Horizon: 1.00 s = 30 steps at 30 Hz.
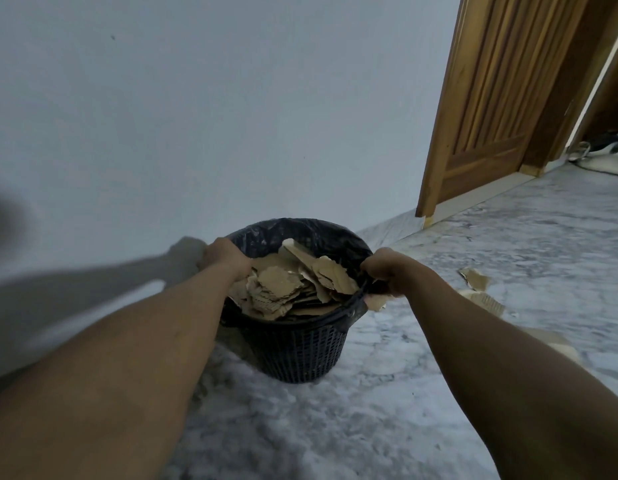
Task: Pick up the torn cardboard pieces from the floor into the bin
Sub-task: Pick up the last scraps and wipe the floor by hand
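– Pale grey wall [196,98] behind, marbled grey floor [370,427] below. What is at the far left?
– Only the broad shadow of an arm on the wall. Next comes the left hand [228,256], fingers curled over the left rim of the bin [300,355], gripping it.
– And the bin itself?
– Dark plastic with lattice walls, lined with a black bag [300,230] folded over the rim. It is near the foot of the wall, between two bare forearms. Whether it rests on the floor or is just lifted, I cannot tell.
– Where is the cardboard?
– Mostly inside: torn cardboard pieces [283,285] are piled to about the rim, and some jut above it at the back.
– The right hand?
– The right hand [383,268] is clenched on the right rim, fingers wrapped round a dark strip there. One small scrap [375,301] shows just under it, outside the bin. I cannot tell if the hand holds it.
– Anything further right?
– Loose pieces [475,278] lie on the floor to the right of the bin, apart from it. A pale piece [560,348] is partly hidden behind the right forearm. Beyond, at the floor's far right edge, a wooden door [491,98] stands open.
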### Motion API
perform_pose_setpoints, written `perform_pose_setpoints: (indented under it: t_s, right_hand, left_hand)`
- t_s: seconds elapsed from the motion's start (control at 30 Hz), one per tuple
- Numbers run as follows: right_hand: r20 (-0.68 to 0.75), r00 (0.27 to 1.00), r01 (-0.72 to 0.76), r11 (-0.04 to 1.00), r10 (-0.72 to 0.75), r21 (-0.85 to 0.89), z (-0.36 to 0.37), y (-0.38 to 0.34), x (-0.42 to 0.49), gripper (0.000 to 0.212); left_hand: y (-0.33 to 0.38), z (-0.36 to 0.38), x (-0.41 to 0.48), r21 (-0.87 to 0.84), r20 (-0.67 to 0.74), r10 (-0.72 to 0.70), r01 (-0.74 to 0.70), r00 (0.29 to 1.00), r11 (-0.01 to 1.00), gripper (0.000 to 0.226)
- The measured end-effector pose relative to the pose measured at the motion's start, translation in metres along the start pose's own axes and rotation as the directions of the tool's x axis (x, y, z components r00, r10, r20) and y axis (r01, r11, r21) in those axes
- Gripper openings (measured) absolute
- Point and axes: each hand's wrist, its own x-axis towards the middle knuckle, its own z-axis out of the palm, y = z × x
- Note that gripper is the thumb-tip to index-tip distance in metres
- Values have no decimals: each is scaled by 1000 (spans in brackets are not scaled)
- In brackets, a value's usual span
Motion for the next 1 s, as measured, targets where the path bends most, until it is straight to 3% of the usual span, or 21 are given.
perform_pose_setpoints:
  t_s: [0.1, 0.17, 0.27, 0.33, 0.47, 0.67, 0.83, 1.0]
  right_hand:
    - [-140, 990, 20, 999, -14, 40, -55, 0, -6, 15]
    - [-224, 973, 76, 993, -53, 94, -101, -5, -17, 14]
    - [-325, 941, 153, 976, -96, 154, -174, -21, -38, 18]
    - [-416, 905, 171, 969, -82, 180, -230, -25, -46, 18]
    - [-598, 799, 258, 933, -59, 253, -318, 3, -63, 19]
    - [-748, 657, 358, 834, 94, 420, -396, 113, -58, 28]
    - [-755, 627, 388, 763, 191, 516, -433, 204, -32, 27]
    - [-799, 538, 392, 760, 268, 518, -455, 264, 1, 31]
  left_hand:
    - [46, 9, -7, -211, -21, 69, -72, 997, 975, 49]
    - [85, 14, -15, -469, -27, 58, -64, 998, 881, 51]
    - [148, 24, -35, -724, 206, 167, 35, 964, 689, 12]
    - [196, 33, -57, -740, 376, 322, 72, 869, 669, 21]
    - [291, 58, -103, -797, 409, 448, 72, 795, 600, 17]
    - [387, 137, -177, -850, 329, 505, 16, 798, 527, 32]
    - [421, 233, -198, -821, 336, 521, -28, 785, 571, 54]
    - [453, 303, -214, -744, 412, 502, -36, 761, 667, 30]
